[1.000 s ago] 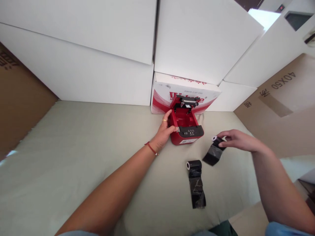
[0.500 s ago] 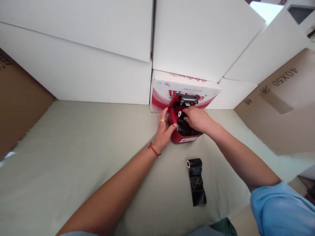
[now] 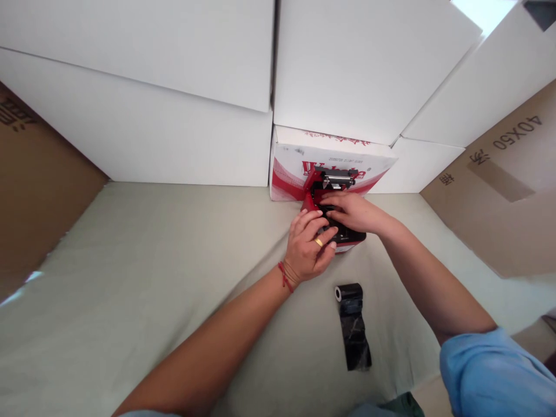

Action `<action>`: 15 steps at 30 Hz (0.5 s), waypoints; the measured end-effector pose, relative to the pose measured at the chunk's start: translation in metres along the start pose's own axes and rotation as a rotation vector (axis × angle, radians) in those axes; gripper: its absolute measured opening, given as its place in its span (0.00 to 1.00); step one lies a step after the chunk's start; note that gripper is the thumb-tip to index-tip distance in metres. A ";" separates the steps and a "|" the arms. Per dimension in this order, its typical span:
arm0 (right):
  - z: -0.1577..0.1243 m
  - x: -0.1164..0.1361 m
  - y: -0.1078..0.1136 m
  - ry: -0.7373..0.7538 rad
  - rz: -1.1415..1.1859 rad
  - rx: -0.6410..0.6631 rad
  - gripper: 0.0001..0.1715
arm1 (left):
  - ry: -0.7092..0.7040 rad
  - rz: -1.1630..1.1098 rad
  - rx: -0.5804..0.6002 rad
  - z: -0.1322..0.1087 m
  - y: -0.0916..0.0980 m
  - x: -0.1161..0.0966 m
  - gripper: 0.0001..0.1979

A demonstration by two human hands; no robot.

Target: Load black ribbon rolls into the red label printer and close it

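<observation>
Left hand (image 3: 309,246) has moved over red printer (image 3: 354,236), beside right hand (image 3: 354,211) — fingers bent, either grip's hold unclear

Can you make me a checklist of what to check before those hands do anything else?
1. Red-and-black hinged lid standing open on the red, box-shaped machine: ok, it is raised.
2. Left hand, with the gold-coloured ring, at the machine: ok, its fingers are over the near left side.
3. Both hands clear of the opening: not ok, the right hand reaches into it too.
4. Inside of the machine lying neatly: cannot tell, the hands cover most of it.
5. Loose roll of shiny black film out of the way: ok, it lies apart on the pale green cloth.
</observation>
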State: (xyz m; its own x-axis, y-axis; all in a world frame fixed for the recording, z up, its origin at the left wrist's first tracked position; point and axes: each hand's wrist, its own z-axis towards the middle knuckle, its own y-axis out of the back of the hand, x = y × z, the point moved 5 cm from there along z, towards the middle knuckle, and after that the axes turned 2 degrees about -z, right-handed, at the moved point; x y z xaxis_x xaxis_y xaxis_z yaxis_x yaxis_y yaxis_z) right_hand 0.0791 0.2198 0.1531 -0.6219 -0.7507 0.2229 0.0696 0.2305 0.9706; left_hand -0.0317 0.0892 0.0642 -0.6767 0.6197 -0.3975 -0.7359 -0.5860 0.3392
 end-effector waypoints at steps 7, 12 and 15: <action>-0.037 -0.078 0.024 -0.288 0.669 -0.755 0.23 | -0.145 0.051 -0.023 0.001 0.004 -0.018 0.15; -0.004 -0.102 0.010 -0.290 0.767 -0.815 0.41 | -0.188 0.049 0.002 0.004 0.005 -0.025 0.16; 0.011 -0.095 0.000 -0.176 0.817 -0.740 0.49 | -0.200 0.017 0.016 0.006 0.006 -0.030 0.19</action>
State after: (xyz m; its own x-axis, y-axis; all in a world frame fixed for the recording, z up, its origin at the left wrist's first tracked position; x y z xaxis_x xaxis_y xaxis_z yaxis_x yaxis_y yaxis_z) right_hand 0.1293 0.2979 0.1311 -0.2745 -0.4301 0.8600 0.9191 0.1456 0.3661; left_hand -0.0156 0.0703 0.0835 -0.6793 0.7017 -0.2150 -0.7232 -0.5903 0.3584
